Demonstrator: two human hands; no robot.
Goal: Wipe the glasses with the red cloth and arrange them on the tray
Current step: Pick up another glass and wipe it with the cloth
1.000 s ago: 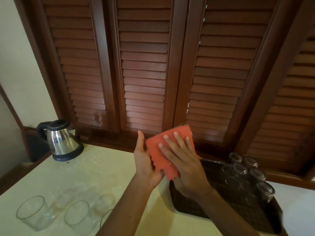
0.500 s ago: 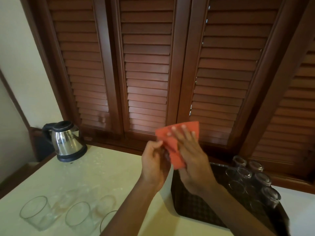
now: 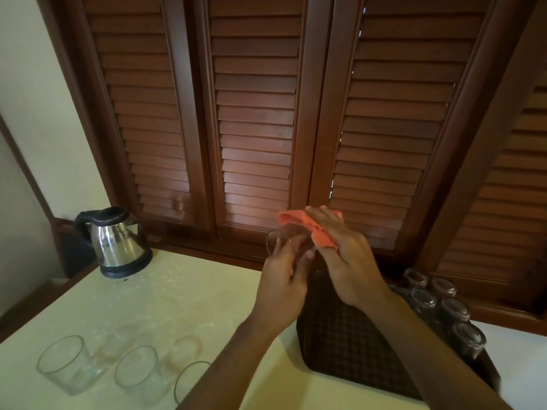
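Held glass (image 3: 279,241): raised above the surface between both hands, lying tilted with its rim to the left; the rim now shows clear of the cloth (half a second ago the cloth hid it).
Red cloth (image 3: 318,230): draped over the far end of the held glass, more bunched than before.
Left hand (image 3: 282,284): fingers curled round the held glass from below, gripping it.
Right hand (image 3: 347,263): fingers extended, pressing the red cloth onto the glass; lower than a second ago.
Tray (image 3: 349,359): dark, chequered, at the right of the surface, under the right forearm.
Glasses on tray (image 3: 453,310): clustered along its far right side, rim down.
Unwiped glasses (image 3: 66,363): three at near left of the surface (image 3: 154,294), unchanged.
Kettle (image 3: 114,241): far left corner, before the louvred shutters (image 3: 254,119).
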